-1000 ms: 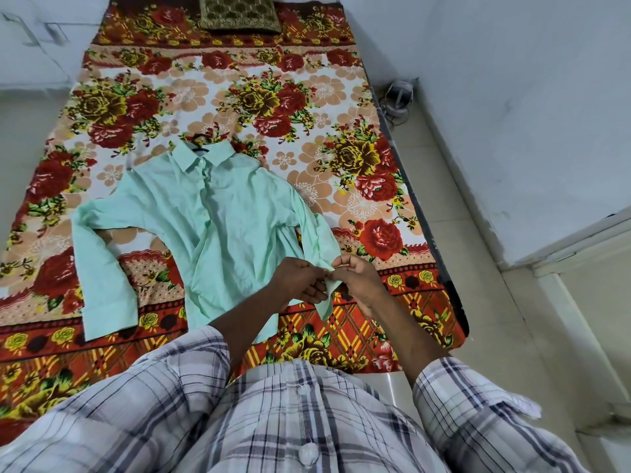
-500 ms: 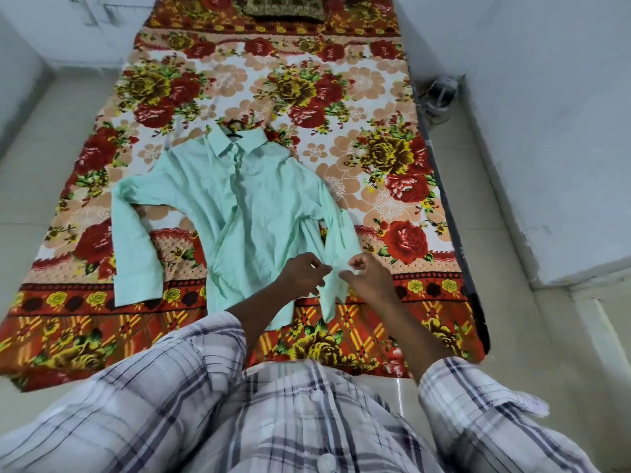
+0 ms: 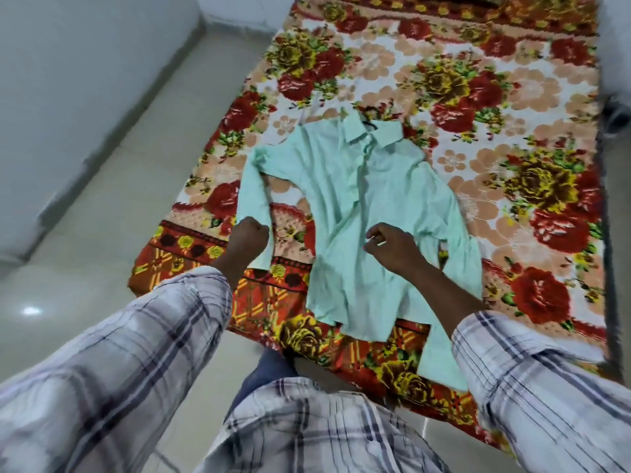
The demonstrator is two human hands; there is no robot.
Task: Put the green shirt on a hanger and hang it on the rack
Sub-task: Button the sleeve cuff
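Observation:
The light green shirt [image 3: 355, 206] lies spread face up on the floral blanket [image 3: 512, 206], collar at the far end. A dark hanger hook [image 3: 371, 113] pokes out just beyond the collar; the rest of the hanger is hidden inside the shirt. My left hand [image 3: 251, 233] is closed in a fist over the cuff end of the left sleeve. My right hand [image 3: 392, 249] hovers over the shirt's lower front with fingers curled and apart, holding nothing. The right sleeve [image 3: 454, 288] hangs down toward the blanket's near edge. No rack is in view.
The blanket lies on a tiled floor [image 3: 112, 240]. A pale wall [image 3: 85, 80] runs along the left, and a dark object [image 3: 616, 114] sits at the right edge. My checked sleeves and shirt fill the bottom of the view.
Both hands let go of the right sleeve's cuff. My left hand moved across to the left sleeve's cuff, my right hand to the shirt's front. My head swung right to left.

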